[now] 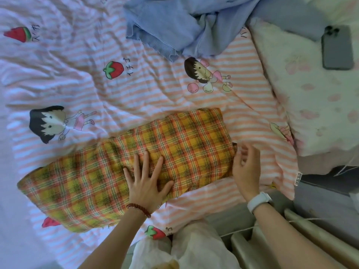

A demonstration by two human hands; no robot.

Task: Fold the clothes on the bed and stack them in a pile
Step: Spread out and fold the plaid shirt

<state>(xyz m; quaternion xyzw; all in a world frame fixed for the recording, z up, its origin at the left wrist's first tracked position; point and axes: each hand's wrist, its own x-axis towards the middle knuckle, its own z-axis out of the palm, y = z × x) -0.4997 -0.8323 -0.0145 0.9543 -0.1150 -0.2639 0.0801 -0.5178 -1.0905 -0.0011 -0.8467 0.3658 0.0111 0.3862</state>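
Note:
A yellow and orange plaid garment (108, 171) lies folded into a long strip across the pink striped bed cover (136, 90). My left hand (145, 183) presses flat on the strip's middle with fingers spread. My right hand (245, 167) is at the strip's right end, fingers loosely bent and touching the fabric edge; whether it pinches the cloth is unclear. A crumpled blue garment (174, 26) lies at the top of the bed.
A dark phone (337, 48) rests on a pale floral pillow (310, 98) at the right. White plastic bags (184, 247) sit at the bed's near edge. A grey bed frame (320, 200) runs along the lower right.

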